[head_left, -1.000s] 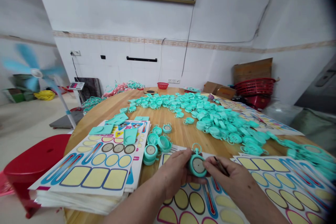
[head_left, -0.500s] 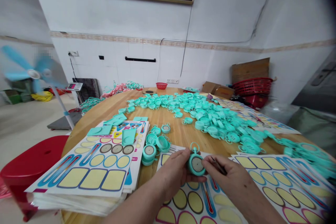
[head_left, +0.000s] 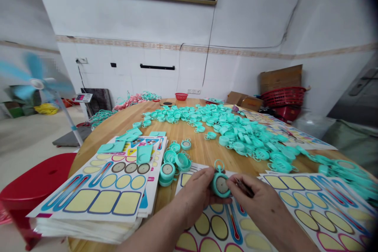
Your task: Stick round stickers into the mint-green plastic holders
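My left hand (head_left: 197, 189) is closed around a turquoise toy pocket watch (head_left: 221, 193), its ring pointing away from me. A round grey dial sticker (head_left: 222, 184) lies in its face. My right hand (head_left: 248, 195) is closed, its thumb and fingertip touching the sticker's right edge. Within that hand sits a slim dark tool, apparently tweezers (head_left: 245, 188), mostly hidden by the fingers. Beneath both hands lies a sticker sheet (head_left: 211, 224) with yellowish gaps where stickers are gone. Several turquoise watch cases (head_left: 181, 160) are clustered left of my hands, some with dials.
A large heap of turquoise watch cases (head_left: 245, 134) spreads over the wooden table (head_left: 124, 120). Stacked sticker sheets lie left (head_left: 88, 201) and right (head_left: 313, 201). Turquoise flat pieces (head_left: 144, 153) rest on the left stack. A red stool (head_left: 38, 173) and a fan (head_left: 37, 83) stand left.
Both hands stay at the watch with almost no movement. The right fingers shift very slightly at the dial's edge, and the view moves a little.
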The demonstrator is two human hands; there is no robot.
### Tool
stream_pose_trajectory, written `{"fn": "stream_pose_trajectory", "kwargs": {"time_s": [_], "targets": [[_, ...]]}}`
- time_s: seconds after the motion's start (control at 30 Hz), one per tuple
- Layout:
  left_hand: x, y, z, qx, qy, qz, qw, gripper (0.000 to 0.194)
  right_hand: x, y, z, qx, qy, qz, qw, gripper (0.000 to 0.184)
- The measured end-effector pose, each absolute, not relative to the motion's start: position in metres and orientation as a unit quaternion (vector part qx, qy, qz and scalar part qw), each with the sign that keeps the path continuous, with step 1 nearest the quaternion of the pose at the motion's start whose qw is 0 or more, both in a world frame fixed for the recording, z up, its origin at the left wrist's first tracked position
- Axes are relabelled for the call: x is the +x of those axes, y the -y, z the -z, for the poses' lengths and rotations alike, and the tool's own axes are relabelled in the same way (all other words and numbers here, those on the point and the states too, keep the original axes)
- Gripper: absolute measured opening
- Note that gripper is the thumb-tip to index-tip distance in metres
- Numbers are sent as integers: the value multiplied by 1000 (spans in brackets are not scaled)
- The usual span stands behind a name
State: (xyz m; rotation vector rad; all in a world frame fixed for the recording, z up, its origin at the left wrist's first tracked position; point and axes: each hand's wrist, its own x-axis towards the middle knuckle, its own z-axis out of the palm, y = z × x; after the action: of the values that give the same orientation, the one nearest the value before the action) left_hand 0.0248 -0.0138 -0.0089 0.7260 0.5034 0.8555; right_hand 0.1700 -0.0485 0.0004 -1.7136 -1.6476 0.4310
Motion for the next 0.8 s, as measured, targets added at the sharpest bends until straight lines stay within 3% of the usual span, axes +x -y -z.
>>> {"fn": "stream_pose_trajectory", "kwargs": {"time_s": [0.57, 0.8], "targets": [[29, 18, 9, 345, -228, -418, 809, 41, 171, 50, -6, -668, 651, -148, 329, 27], [29, 21, 9, 395, -223, -426, 783, 43, 171, 48, -5, -677, 667, -59, 306, 26]]}}
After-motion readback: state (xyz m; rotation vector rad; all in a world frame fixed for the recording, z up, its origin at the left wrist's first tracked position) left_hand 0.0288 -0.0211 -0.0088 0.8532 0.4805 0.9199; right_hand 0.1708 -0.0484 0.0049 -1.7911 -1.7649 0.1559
